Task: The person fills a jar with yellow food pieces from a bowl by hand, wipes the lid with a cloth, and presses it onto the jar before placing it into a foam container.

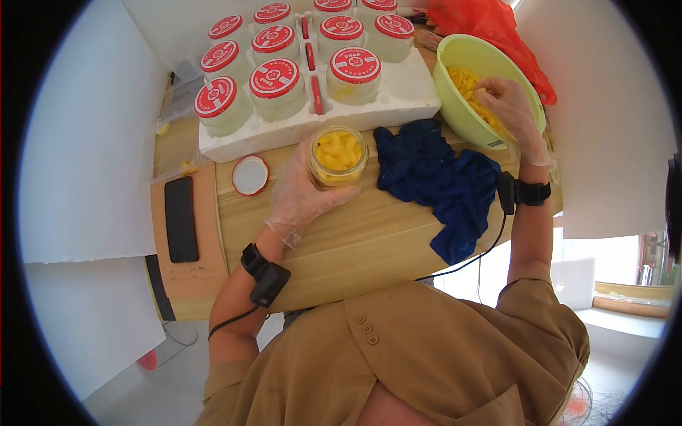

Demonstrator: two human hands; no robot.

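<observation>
My left hand (pixel 302 195), in a clear plastic glove, is wrapped round an open glass jar (pixel 339 177) on the wooden table. Yellow fruit pieces (pixel 337 150) show inside the jar, up near its mouth. Over the light green bowl (pixel 462 124) at the right is my right hand (pixel 510 106), also gloved, with its fingers curled together. What those fingers hold, if anything, is hidden. More yellow fruit pieces (pixel 465 82) lie in the bowl. Left of the jar, a red-rimmed lid (pixel 250 175) rests with its white inside facing up.
Behind the jar, a white foam tray (pixel 277 128) holds several jars with red lids (pixel 275 78) and red sticks (pixel 317 94). A blue cloth (pixel 433 177) lies between jar and bowl. At left, a black phone (pixel 181 220) sits on brown paper (pixel 206 248). A red bag (pixel 490 32) is behind the bowl.
</observation>
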